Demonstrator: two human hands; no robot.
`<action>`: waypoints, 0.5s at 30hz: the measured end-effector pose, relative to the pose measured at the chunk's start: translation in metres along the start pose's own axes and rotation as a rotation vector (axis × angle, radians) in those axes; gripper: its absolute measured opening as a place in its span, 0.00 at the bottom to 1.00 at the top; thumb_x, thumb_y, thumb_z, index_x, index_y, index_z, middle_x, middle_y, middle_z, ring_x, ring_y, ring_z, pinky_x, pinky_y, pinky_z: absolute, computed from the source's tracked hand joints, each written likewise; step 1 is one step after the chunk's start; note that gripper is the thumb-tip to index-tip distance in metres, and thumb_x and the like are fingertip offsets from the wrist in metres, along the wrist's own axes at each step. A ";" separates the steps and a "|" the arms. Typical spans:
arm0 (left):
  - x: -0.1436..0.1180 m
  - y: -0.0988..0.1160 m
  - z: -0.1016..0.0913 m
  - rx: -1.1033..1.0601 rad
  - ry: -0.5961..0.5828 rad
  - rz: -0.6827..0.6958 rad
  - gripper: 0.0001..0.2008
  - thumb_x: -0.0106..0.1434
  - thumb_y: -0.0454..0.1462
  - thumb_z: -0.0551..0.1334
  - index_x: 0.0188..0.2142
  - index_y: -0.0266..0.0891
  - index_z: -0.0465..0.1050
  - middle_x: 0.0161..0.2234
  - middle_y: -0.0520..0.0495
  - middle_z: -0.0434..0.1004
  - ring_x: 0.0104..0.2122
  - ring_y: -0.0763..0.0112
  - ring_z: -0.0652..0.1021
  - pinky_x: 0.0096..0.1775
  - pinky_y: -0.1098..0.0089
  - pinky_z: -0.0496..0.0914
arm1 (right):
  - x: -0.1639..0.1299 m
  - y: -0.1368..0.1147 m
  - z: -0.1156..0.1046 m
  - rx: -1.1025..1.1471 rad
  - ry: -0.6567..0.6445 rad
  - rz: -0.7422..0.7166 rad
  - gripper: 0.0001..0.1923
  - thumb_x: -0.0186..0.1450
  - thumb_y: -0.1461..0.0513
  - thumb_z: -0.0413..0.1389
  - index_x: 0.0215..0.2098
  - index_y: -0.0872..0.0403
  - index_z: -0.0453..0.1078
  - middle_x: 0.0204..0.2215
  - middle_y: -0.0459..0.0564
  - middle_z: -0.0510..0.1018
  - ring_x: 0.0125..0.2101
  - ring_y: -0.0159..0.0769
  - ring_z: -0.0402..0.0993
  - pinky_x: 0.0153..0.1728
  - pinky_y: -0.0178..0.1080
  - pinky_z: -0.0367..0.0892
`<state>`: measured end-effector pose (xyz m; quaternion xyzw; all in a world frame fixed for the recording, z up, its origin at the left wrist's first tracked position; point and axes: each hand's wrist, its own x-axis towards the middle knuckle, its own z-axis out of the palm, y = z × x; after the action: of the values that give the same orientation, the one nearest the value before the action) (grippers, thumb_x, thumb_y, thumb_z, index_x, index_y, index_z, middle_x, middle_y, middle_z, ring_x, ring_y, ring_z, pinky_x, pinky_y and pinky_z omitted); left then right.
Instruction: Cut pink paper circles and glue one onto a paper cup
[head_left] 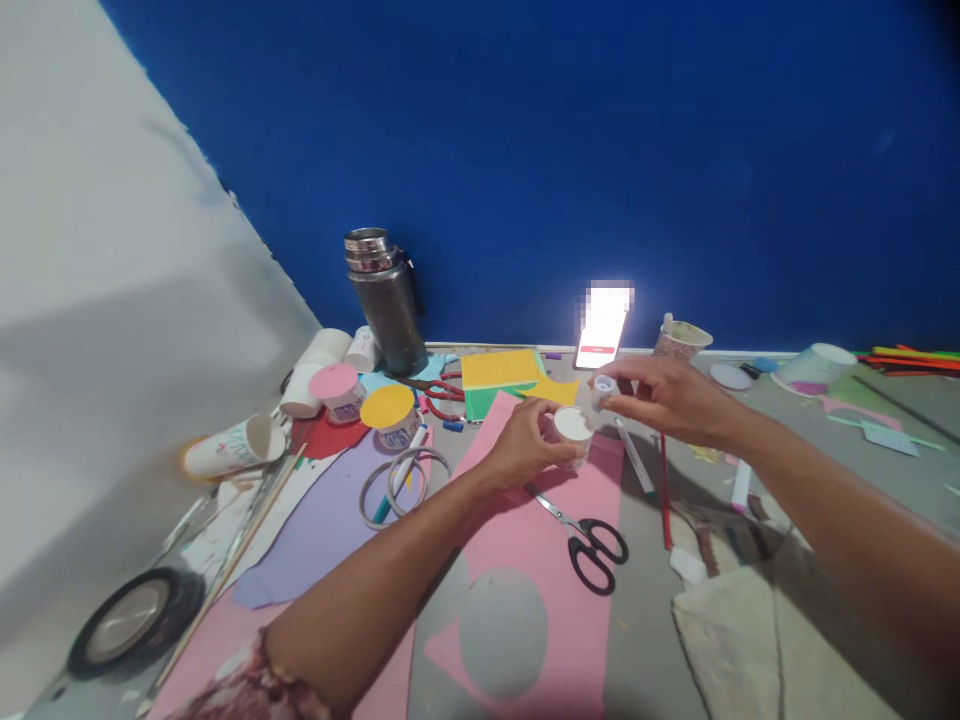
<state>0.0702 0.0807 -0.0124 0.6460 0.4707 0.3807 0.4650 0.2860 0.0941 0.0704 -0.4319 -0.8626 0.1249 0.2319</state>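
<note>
My left hand (529, 445) is closed round a small paper cup (573, 424), whose flat white end faces up. Just right of it, my right hand (649, 392) pinches a small whitish bottle-like piece (604, 387) with a round end; its exact kind is unclear. Below my left hand, black-handled scissors (592, 545) lie on pink paper (547, 500) that has a round hole cut in it. To the left stand two small cups, one topped with a yellow paper disc (388, 407), the other with a pink paper disc (334, 380).
A steel flask (386, 300) and a lit phone (602, 325) stand against the blue wall. Grey rings (405, 487) and purple paper (322, 540) lie left. Rightward are a marker (635, 458), a patterned cup (681, 340) and a clear cup (817, 368).
</note>
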 end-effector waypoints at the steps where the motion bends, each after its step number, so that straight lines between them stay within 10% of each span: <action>1: 0.000 0.000 0.000 0.007 0.001 -0.001 0.24 0.45 0.37 0.76 0.43 0.38 0.76 0.44 0.43 0.73 0.39 0.63 0.73 0.43 0.61 0.71 | 0.002 0.001 0.003 0.031 0.032 0.014 0.13 0.66 0.54 0.56 0.43 0.52 0.77 0.30 0.48 0.80 0.29 0.38 0.72 0.30 0.38 0.62; 15: -0.001 0.000 0.000 0.040 -0.014 -0.029 0.29 0.49 0.39 0.75 0.49 0.35 0.73 0.41 0.43 0.75 0.38 0.64 0.75 0.40 0.63 0.71 | 0.016 -0.002 0.021 0.129 0.039 -0.035 0.13 0.69 0.56 0.56 0.46 0.53 0.77 0.39 0.51 0.83 0.31 0.36 0.72 0.32 0.38 0.64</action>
<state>0.0696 0.0794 -0.0125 0.6510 0.4841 0.3599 0.4607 0.2658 0.1051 0.0577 -0.4035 -0.8554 0.1675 0.2781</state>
